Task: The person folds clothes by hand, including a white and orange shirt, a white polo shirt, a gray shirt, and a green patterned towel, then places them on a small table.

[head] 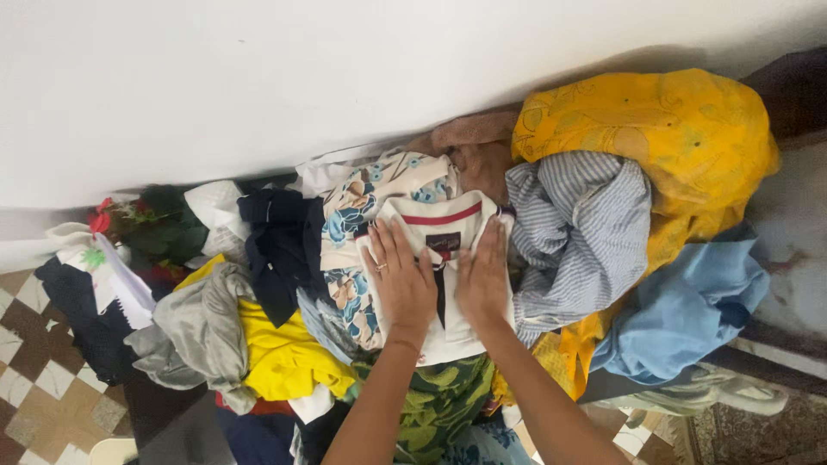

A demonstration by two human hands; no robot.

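Note:
A folded white shirt (439, 226) with a red stripe and a dark patch lies on top of a heap of clothes. My left hand (400, 277) rests flat on its left half, fingers spread, a ring on one finger. My right hand (484, 275) presses flat on its right half, fingers together. Neither hand grips anything. Under the shirt lies a cream cloth with blue flowers (362, 211).
Around it are a grey-blue striped shirt (575, 232), a yellow patterned cloth (663, 129), a light blue garment (689, 310), a yellow shirt (280, 349), a grey garment (202, 327), a navy one (276, 241), a green printed cloth (439, 400). White wall (258, 77) behind; checked floor tiles (34, 379) at left.

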